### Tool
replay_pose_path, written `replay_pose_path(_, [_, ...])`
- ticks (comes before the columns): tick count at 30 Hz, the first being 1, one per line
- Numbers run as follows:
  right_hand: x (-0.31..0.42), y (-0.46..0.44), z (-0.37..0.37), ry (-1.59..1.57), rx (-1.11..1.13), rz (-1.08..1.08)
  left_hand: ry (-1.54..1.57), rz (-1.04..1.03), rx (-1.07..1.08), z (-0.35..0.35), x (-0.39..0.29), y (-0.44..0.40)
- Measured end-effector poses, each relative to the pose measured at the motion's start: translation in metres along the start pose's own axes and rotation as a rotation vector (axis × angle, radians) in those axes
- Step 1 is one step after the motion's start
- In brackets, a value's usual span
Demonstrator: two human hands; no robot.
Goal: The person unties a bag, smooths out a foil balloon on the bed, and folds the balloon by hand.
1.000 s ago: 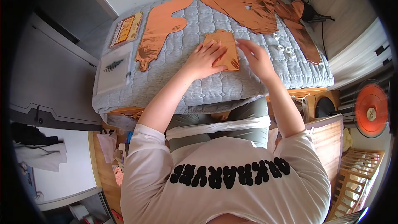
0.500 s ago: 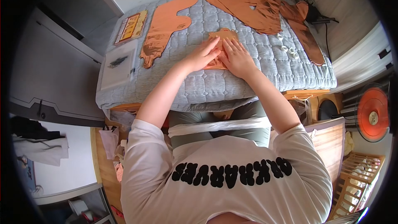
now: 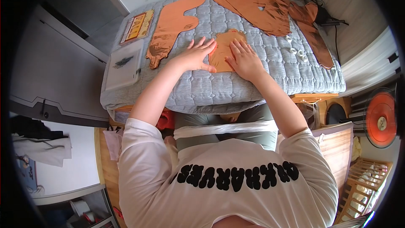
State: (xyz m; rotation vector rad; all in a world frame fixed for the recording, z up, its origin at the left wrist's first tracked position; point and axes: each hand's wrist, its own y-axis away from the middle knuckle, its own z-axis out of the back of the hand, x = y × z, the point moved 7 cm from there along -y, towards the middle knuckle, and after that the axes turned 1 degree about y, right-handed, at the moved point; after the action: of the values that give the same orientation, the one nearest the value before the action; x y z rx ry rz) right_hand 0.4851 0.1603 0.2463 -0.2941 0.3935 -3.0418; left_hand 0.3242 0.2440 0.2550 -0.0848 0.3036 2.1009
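A small orange-copper foil piece (image 3: 223, 55), likely a folded flat foil balloon, lies on the quilted bed cover right in front of me. My right hand (image 3: 247, 61) rests on its right side, palm down and fingers stretched out. At its left edge is my left hand (image 3: 196, 57), fingers spread and thumb pointing toward the foil's lower corner. Neither hand grips anything. A long flat foil balloon (image 3: 171, 27) with curved lobes lies to the left. Farther back on the right is a larger flat foil balloon (image 3: 253, 10), with a narrower foil piece (image 3: 314, 42) beside it.
Several small white rolls (image 3: 300, 53) lie on the bed cover (image 3: 278, 76) at right. Toward the left edge are a clear plastic case (image 3: 123, 65) and a yellow-and-red packet (image 3: 137, 26). Black cables (image 3: 325, 17) hang in the back right corner. A red round fan (image 3: 381, 118) stands at right.
My left hand has slid left off the foil's middle to its edge, its fingers spreading. More of the foil now shows, lying flatter. My right hand remains on the right side.
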Motion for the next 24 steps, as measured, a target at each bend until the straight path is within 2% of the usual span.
replay_pose_path(5, [0.0, -0.001, 0.0, 0.002, -0.003, 0.006, -0.046, 0.091, 0.002, 0.004, 0.007, -0.001])
replay_pose_path(11, [0.0, 0.0, 0.001, 0.004, 0.003, 0.005, -0.172, 0.126, 0.146, 0.018, 0.002, -0.002])
replay_pose_path(13, [0.002, 0.0, 0.001, 0.011, 0.01, 0.012, 0.065, 0.143, 0.135, 0.022, 0.005, -0.013])
replay_pose_path(14, [0.002, -0.001, 0.002, 0.008, 0.007, 0.011, 0.107, 0.127, 0.011, 0.027, 0.001, -0.02])
replay_pose_path(15, [0.002, -0.001, 0.001, 0.031, 0.022, 0.023, 0.104, 0.128, 0.013, 0.023, -0.009, -0.027])
replay_pose_path(17, [0.001, -0.001, -0.003, 0.056, 0.038, 0.038, 0.283, -0.034, -0.372, 0.038, -0.042, -0.037])
replay_pose_path(20, [-0.001, -0.004, -0.003, 0.007, -0.024, 0.045, 0.187, 0.003, -0.502, 0.014, -0.063, -0.046])
replay_pose_path(22, [0.002, -0.001, 0.002, -0.034, 0.056, 0.023, 0.2, 0.024, -0.493, -0.006, -0.056, -0.047])
replay_pose_path(24, [-0.003, -0.008, -0.002, -0.084, -0.008, 0.046, 0.222, 0.036, -0.495, -0.013, -0.054, -0.047])
